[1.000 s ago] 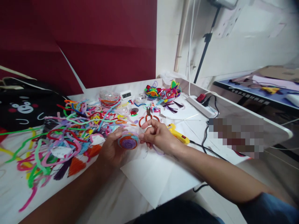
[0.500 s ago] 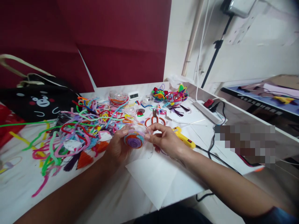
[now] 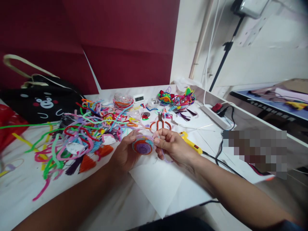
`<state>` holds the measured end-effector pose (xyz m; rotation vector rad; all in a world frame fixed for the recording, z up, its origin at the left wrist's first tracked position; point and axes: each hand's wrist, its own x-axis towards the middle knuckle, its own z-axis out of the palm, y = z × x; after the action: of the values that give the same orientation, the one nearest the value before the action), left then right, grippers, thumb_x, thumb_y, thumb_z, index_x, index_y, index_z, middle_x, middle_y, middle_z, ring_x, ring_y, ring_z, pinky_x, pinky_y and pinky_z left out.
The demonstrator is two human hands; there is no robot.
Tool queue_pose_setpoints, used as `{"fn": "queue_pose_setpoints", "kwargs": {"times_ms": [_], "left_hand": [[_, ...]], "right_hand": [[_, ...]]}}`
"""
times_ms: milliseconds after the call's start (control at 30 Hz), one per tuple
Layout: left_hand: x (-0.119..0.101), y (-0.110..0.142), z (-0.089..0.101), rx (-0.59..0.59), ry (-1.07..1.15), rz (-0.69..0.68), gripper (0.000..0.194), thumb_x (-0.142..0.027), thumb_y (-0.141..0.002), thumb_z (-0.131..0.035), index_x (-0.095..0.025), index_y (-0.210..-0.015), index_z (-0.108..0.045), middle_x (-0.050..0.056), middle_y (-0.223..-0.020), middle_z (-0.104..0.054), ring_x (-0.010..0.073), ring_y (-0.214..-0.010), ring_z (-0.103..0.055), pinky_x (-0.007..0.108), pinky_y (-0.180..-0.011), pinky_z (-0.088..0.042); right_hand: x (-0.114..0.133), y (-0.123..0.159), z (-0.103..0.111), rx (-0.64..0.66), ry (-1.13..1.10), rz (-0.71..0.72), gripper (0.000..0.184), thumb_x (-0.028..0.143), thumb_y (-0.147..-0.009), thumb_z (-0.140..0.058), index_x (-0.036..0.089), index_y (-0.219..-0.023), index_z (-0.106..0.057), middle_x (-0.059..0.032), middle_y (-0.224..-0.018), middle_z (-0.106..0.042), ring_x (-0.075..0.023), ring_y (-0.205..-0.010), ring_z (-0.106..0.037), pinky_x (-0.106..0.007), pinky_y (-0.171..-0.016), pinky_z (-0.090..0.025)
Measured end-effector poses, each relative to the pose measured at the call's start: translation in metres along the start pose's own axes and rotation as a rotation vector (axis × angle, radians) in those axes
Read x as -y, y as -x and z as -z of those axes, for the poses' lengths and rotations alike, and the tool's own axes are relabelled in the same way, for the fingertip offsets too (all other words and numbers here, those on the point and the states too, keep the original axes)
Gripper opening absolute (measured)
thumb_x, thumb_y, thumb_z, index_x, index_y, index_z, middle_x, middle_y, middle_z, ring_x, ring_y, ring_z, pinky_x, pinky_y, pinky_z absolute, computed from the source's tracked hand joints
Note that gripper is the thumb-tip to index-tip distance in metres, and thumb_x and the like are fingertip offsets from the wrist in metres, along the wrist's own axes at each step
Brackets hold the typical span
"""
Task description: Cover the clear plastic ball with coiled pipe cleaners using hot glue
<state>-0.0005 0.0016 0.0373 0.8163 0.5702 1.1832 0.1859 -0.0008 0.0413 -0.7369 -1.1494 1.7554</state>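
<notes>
In the middle of the head view, my left hand [image 3: 126,151] is closed round the left side of a clear plastic ball [image 3: 145,132]. Coiled pipe cleaners cover its near face, purple at the centre, then orange and light blue. My right hand [image 3: 172,146] pinches a lilac pipe cleaner [image 3: 166,158] against the ball's right edge; its loose end hangs in a curve below my fingers. Orange-handled pliers [image 3: 160,123] lie just beyond the ball. A yellow glue gun [image 3: 192,144] rests behind my right hand.
A tangled heap of pipe cleaners [image 3: 79,134] spreads over the left side. White paper [image 3: 156,186] lies in front. Behind are a small digital clock [image 3: 139,98], finished colourful pipe-cleaner pieces [image 3: 166,97] and a power strip [image 3: 218,117]. A black bag [image 3: 43,102] stands at the left.
Both hands and the ball have shifted slightly right in the view. More of the lilac pipe cleaner now shows beneath my right hand. The camera has turned a little.
</notes>
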Motion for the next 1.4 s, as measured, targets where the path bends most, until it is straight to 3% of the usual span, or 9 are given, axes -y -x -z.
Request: {"fn": "queue_pose_setpoints", "kwargs": {"times_ms": [133,367,600,767,1033,1400], "left_hand": [[0.001,-0.001,0.000,0.049,-0.009,0.061,0.034,-0.035,-0.066,-0.099,-0.017,-0.087,-0.079,0.004,-0.080,-0.081,0.0223,-0.073,-0.074,0.032,-0.072,-0.060],[0.002,0.001,0.009,-0.061,-0.063,0.072,0.031,-0.028,-0.064,-0.099,-0.018,-0.079,-0.074,0.002,-0.076,-0.075,0.0183,-0.069,-0.068,0.029,-0.068,-0.054],[0.007,-0.001,0.013,-0.054,-0.111,0.030,0.035,-0.033,-0.063,-0.099,-0.020,-0.076,-0.070,0.001,-0.071,-0.072,0.0179,-0.066,-0.065,0.029,-0.066,-0.050],[0.009,-0.004,0.017,-0.054,-0.107,0.055,0.033,-0.032,-0.065,-0.098,-0.019,-0.079,-0.070,0.003,-0.073,-0.076,0.0201,-0.068,-0.068,0.030,-0.068,-0.053],[0.009,-0.002,0.021,0.010,-0.014,0.070,0.024,-0.023,-0.072,-0.091,-0.016,-0.084,-0.072,0.001,-0.077,-0.076,0.0171,-0.070,-0.068,0.028,-0.069,-0.055],[0.007,-0.002,0.016,-0.016,0.010,0.086,0.025,-0.028,-0.071,-0.095,-0.018,-0.080,-0.075,0.001,-0.075,-0.072,0.0174,-0.069,-0.066,0.029,-0.067,-0.055]], "right_hand": [[0.002,0.002,0.008,-0.003,0.005,-0.017,0.056,0.048,-0.061,-0.106,0.020,-0.087,-0.066,0.0084,-0.059,-0.064,-0.0073,-0.041,-0.053,-0.021,-0.043,-0.044],[0.002,0.004,0.012,0.021,-0.001,-0.037,0.057,0.050,-0.061,-0.107,0.020,-0.087,-0.066,0.0097,-0.057,-0.062,-0.0076,-0.042,-0.052,-0.021,-0.042,-0.045],[0.002,0.006,0.013,0.035,0.023,-0.040,0.057,0.057,-0.066,-0.104,0.020,-0.086,-0.066,0.0087,-0.056,-0.062,-0.0082,-0.042,-0.054,-0.021,-0.044,-0.046],[0.002,0.004,0.013,0.018,-0.010,-0.054,0.058,0.049,-0.058,-0.109,0.019,-0.084,-0.067,0.0094,-0.056,-0.061,-0.0073,-0.043,-0.052,-0.020,-0.043,-0.046],[0.001,0.004,0.014,0.022,-0.014,-0.058,0.054,0.045,-0.059,-0.108,0.019,-0.083,-0.067,0.0093,-0.055,-0.062,-0.0068,-0.043,-0.051,-0.019,-0.042,-0.046],[0.000,0.004,0.015,0.013,0.002,-0.072,0.055,0.043,-0.059,-0.109,0.019,-0.084,-0.067,0.0090,-0.055,-0.063,-0.0072,-0.041,-0.053,-0.019,-0.042,-0.047]]}}
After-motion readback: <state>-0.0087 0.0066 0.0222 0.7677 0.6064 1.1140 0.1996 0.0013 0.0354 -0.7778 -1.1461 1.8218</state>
